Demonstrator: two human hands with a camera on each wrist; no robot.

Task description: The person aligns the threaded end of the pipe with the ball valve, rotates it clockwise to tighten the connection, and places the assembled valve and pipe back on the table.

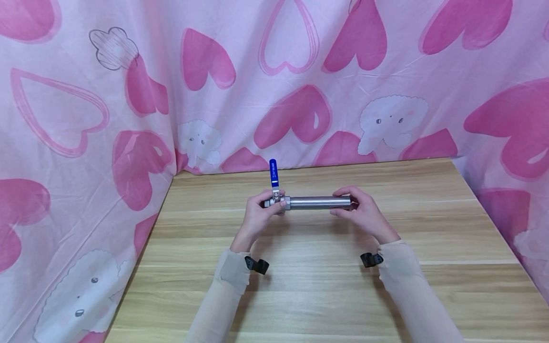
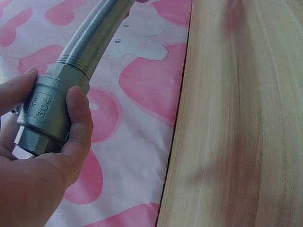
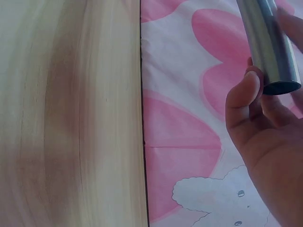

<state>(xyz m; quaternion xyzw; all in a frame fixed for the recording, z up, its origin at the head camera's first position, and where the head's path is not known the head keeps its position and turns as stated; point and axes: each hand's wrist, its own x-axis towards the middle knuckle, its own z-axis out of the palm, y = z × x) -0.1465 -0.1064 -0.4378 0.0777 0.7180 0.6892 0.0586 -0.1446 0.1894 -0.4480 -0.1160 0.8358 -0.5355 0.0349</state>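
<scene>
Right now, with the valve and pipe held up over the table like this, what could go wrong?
The right hand grips only the pipe's bare end, so the smooth metal could slip. The left hand pinches the valve near exposed threads; the joint may be loose and could part. The upright blue handle could snag a finger if the valve turns.

pale wood-grain table (image 1: 317, 295) with light plank stripes, pushed right up against a pink heart-print cloth backdrop (image 1: 86, 119).
</scene>
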